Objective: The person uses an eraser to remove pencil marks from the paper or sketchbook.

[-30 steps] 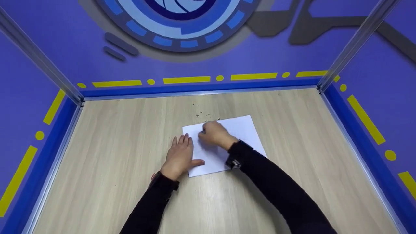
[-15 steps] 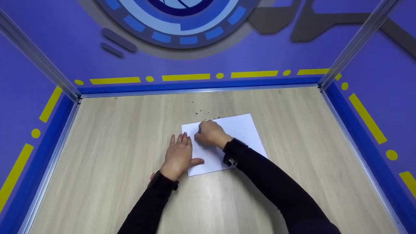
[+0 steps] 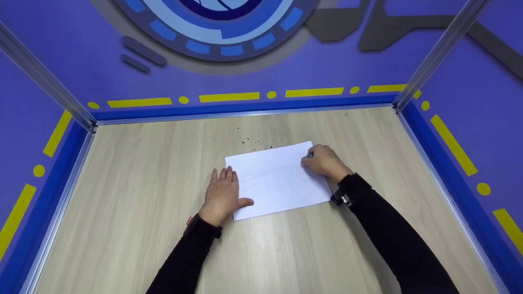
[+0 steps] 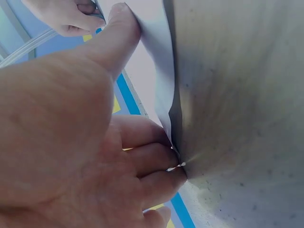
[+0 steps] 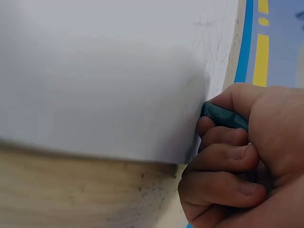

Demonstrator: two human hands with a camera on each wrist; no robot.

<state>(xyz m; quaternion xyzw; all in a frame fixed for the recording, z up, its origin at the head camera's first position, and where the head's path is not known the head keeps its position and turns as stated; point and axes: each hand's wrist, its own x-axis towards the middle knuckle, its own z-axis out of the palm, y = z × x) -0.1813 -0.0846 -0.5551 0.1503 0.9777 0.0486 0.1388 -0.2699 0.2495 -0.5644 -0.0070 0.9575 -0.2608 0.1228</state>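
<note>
Teal block (image 5: 222, 115) sits pinched in the fingers (image 5: 218, 156) of the right hand (image 3: 326, 160), outspread left hand (image 3: 220, 197) touching the paper (image 3: 278, 181).

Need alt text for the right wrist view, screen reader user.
A right hand grips a small teal object at the edge of a faintly marked white sheet. Part of a pale wooden table and a blue-and-yellow wall also show.

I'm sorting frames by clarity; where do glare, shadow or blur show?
Head: soft glare on the table in front of the paper; left wrist: the table's grain looks blurred; right wrist: grey shadow on the paper beside the right hand.
</note>
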